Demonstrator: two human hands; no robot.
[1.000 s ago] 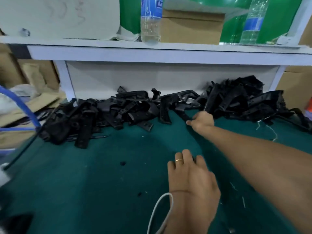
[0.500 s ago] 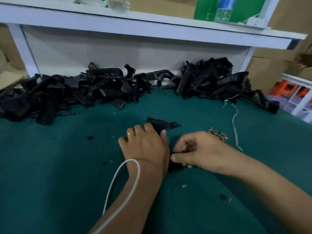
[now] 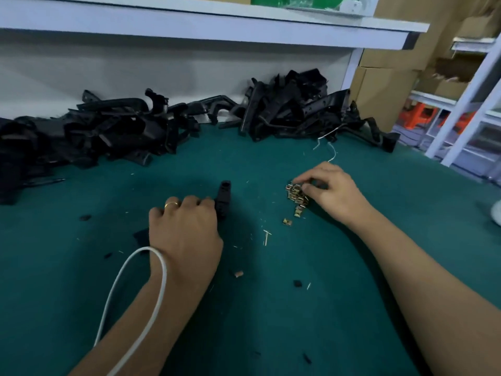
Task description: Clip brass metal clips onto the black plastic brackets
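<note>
At a green felt-topped bench, a worker's left hand lies knuckles-up w/ fingers curled over the near end of a long black plastic bracket, pinning it to the felt. Just right of that bracket, the right hand reaches into a small heap of brass metal clips, thumb and fingertips closed narrow on the top of the heap; whether a single clip is already pinched can't be told. One stray brass clip sits apart, nearer the worker than the heap. Beyond the bracket, vs. the white back panel, sprawls a pile of loose black plastic brackets. A white cord loops over the left wrist. Step in hand appears to be clip pickup. Next move likely calls for lifting one clip clear, carrying it left to the bracket, lining its open side w/ an edge and pressing it on.
</note>
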